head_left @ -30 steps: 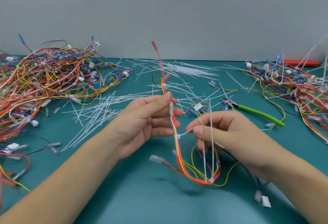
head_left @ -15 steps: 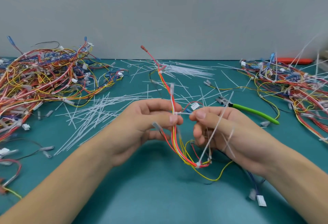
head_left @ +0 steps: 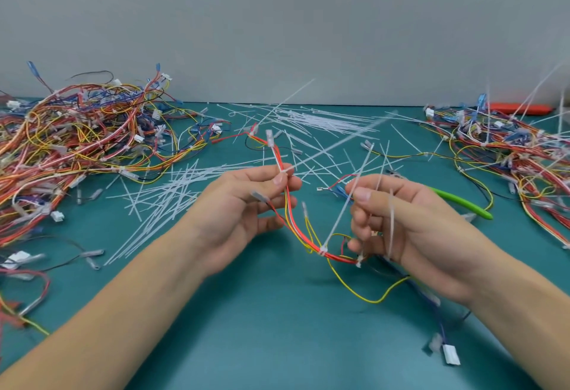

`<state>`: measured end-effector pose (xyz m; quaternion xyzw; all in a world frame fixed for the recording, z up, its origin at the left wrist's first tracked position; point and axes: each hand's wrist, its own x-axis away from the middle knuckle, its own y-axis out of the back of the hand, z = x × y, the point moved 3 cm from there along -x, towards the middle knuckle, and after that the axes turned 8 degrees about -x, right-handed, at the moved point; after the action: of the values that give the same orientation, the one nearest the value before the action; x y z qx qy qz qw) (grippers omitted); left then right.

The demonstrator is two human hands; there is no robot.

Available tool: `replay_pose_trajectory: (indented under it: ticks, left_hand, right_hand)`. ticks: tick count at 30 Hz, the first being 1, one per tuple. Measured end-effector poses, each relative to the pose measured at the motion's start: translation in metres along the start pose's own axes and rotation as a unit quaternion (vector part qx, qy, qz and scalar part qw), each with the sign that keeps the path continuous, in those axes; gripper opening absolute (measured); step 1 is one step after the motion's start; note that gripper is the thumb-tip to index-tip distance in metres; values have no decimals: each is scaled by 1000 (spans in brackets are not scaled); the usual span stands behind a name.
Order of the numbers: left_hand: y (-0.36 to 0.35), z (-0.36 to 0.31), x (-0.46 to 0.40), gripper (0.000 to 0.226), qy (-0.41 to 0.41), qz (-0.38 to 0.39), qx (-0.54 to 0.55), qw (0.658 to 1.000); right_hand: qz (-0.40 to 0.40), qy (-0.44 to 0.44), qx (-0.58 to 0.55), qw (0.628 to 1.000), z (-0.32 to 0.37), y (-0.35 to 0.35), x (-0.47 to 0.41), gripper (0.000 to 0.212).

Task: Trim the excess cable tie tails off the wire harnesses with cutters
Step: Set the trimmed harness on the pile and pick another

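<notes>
your left hand (head_left: pixel 246 204) pinches the harness (head_left: pixel 296 229) at centre frame, your right hand (head_left: pixel 401 220) grips its far end, several long tie tails (head_left: pixel 339 226) remain uncut, and the green-handled cutters (head_left: pixel 459 203) lie untouched behind your right hand.

Two bare hands and forearms, nothing worn

The left hand (head_left: pixel 243 210) and right hand (head_left: pixel 410 223) carry no gloves, rings or watch; both forearms are uncovered back from the wrists, with short, plain fingernails showing.
</notes>
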<state>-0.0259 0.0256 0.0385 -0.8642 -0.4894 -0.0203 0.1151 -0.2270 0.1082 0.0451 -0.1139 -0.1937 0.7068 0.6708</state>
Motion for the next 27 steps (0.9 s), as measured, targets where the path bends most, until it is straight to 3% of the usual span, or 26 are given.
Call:
replay_pose_trajectory:
  ticks: [7, 10, 13, 17, 24, 27]
  left_hand:
    - [-6, 0, 2, 12, -22, 63, 49, 997]
    - [-4, -1, 1, 15, -29, 49, 56, 997]
    - [-1, -3, -1, 18, -36, 35, 65, 997]
    - [-1, -2, -1, 20, -35, 48, 64, 996]
    - [2, -3, -3, 19, -36, 52, 79, 995]
    - [4, -3, -4, 19, -37, 47, 89, 994]
  right_hand:
    - [18, 45, 151, 987, -6, -4, 4, 13]
    - [21, 84, 273, 958, -4, -4, 6, 13]
    - [80, 89, 373, 920, -6, -8, 9, 11]
    - [111, 65, 420, 899, -10, -10, 12, 18]
    - [70, 134, 464, 873, -7, -6, 12, 29]
    - [67, 174, 520, 833, -3, -4, 11, 25]
